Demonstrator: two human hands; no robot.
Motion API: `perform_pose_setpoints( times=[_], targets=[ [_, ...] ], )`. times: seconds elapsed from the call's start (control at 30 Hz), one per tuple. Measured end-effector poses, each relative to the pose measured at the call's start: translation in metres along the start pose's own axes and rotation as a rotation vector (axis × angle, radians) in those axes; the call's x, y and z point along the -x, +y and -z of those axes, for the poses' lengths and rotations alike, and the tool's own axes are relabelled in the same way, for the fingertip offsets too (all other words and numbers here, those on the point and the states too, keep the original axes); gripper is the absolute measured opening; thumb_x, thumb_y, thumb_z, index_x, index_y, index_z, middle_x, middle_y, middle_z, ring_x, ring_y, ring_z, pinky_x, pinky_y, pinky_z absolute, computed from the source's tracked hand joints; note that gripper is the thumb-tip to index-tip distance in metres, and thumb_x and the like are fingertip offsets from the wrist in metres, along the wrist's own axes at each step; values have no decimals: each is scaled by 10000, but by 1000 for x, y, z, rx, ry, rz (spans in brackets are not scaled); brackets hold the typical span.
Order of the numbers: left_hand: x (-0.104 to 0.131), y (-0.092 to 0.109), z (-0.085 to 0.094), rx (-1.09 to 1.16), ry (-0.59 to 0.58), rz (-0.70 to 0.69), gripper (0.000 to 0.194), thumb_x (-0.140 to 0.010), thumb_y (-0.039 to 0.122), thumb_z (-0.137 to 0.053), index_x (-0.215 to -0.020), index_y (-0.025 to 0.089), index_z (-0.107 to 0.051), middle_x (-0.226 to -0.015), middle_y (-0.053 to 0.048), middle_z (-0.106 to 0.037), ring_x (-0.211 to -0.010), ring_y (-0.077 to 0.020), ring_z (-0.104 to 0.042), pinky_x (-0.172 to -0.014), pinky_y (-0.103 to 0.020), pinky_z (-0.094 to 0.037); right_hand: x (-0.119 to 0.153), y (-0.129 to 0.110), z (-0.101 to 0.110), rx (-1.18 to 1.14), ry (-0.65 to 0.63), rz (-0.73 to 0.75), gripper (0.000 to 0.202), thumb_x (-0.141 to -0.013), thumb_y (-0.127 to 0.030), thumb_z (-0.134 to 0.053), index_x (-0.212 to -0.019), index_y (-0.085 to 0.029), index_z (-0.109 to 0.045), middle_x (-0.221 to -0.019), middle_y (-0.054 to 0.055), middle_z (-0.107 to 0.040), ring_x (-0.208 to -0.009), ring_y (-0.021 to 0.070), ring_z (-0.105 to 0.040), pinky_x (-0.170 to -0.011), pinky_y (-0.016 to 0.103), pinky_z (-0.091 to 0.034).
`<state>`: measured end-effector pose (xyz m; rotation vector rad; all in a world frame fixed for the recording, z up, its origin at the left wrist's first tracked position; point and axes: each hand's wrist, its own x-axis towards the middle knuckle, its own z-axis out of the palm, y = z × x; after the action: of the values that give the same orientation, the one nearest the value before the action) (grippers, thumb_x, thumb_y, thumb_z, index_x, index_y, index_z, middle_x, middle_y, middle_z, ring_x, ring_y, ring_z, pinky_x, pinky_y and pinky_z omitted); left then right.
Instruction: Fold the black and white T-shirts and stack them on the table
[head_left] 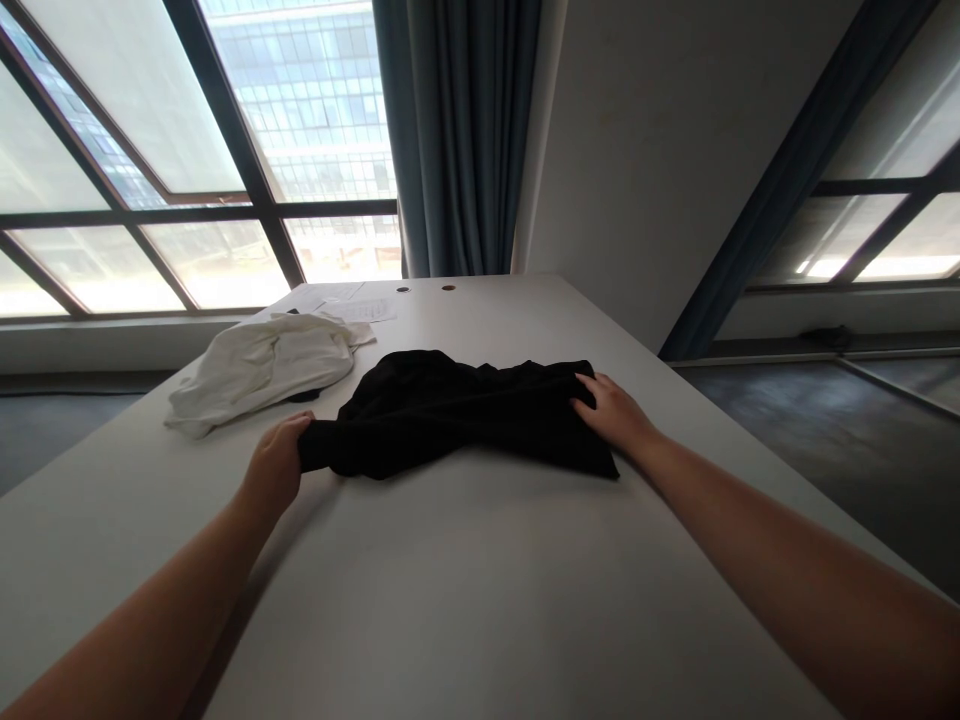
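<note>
A black cloth garment (465, 410) lies bunched across the white table (510, 580); its exact kind does not show. At its left end my left hand (276, 458) is closed around a narrow part of the cloth, which looks lifted slightly off the tabletop. My right hand (611, 412) grips the right end, with fingers on top of the fabric and the thumb against its near face. One corner of the cloth hangs down just below the right hand.
Beyond my left hand, a crumpled white garment (262, 365) lies near the left table edge, with something dark under it. Sheets of paper (367, 308) rest behind it. Two round holes (448, 288) pierce the far tabletop. A blue curtain (465, 140) hangs past the far end.
</note>
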<state>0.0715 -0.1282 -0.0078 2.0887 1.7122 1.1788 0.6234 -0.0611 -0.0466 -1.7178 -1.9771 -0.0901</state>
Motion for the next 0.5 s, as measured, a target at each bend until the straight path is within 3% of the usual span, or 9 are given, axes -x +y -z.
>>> perform_pose_setpoints(
  times=[0.1,0.23,0.33,0.4,0.5],
  targets=[
    [-3,13,-4,-90,3,170,388,-919,549,-407,-754,238,-572,-727,-36,-634,-855,-273,-650,-759,-342,-517,-3,10,-10,71,-8,23,572,-957,-402,-575,-1424,-83,-662,-1354,225,-658,-1321,383,-583,-1188,508,-437],
    [-6,22,-11,-356,-181,167,428,-897,613,-479,-686,244,-526,-603,-8,-544,-668,-223,-572,-639,-313,-410,-4,16,-16,157,14,41,518,-938,-407,-601,-1328,-96,-740,-1414,235,-621,-1394,421,-511,-1221,567,-390],
    [-7,17,-14,-346,-162,106,305,-863,542,-532,-844,245,-598,-798,-41,-682,-799,-249,-651,-716,-328,-480,-1,9,-12,176,92,54,512,-935,-384,-607,-1337,-94,-736,-1555,239,-514,-1504,458,-382,-1249,610,-340],
    [-6,15,-13,-268,-96,-52,287,-873,479,-535,-977,235,-644,-1038,-86,-736,-1018,-279,-682,-883,-376,-528,2,1,-8,160,130,101,517,-948,-373,-589,-1372,-102,-710,-1588,233,-487,-1540,458,-335,-1257,625,-326],
    [-2,22,-10,-214,-59,-294,306,-978,424,-490,-1107,233,-692,-1230,-101,-730,-1218,-282,-642,-1104,-444,-471,5,-11,-3,106,94,206,548,-978,-393,-552,-1431,-102,-655,-1566,237,-516,-1538,434,-365,-1268,610,-326]
  ],
)
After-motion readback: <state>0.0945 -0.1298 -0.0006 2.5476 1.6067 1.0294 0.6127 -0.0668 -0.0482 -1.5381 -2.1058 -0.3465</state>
